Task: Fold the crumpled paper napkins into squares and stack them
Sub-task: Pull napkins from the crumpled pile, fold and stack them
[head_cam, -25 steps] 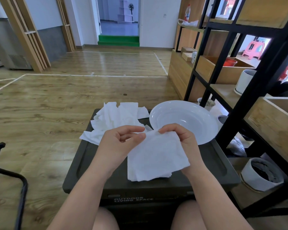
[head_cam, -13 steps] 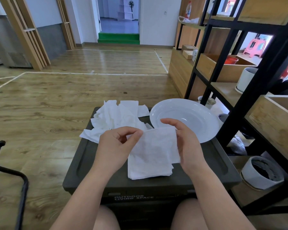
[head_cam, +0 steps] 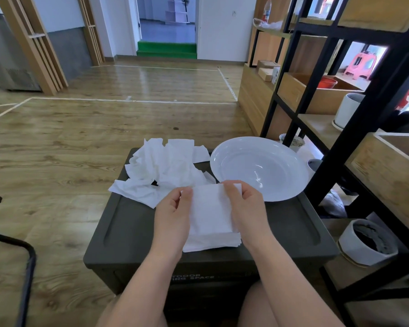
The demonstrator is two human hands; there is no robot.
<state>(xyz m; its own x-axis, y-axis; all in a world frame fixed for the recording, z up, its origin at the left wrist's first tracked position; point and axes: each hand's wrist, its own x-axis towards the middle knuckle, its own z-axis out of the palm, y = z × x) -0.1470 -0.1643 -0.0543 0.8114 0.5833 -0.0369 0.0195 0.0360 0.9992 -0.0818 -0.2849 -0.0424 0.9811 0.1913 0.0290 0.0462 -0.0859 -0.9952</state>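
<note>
Pinching opposite side edges, the left hand (head_cam: 172, 214) and right hand (head_cam: 247, 212) hold a folded white paper napkin (head_cam: 210, 208) between them, directly above the stack of folded white napkins (head_cam: 213, 243) on the dark bench (head_cam: 128, 232).

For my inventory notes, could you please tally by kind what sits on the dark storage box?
White plate: 1
Pile of crumpled napkins: 1
Stack of folded napkins: 1
Napkin being folded, held by both hands: 1
Total: 4

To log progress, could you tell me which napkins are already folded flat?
The napkins between both hands, at the box's near edge, are folded and stacked; those in the pile behind, left of the bowl, remain crumpled.
</note>
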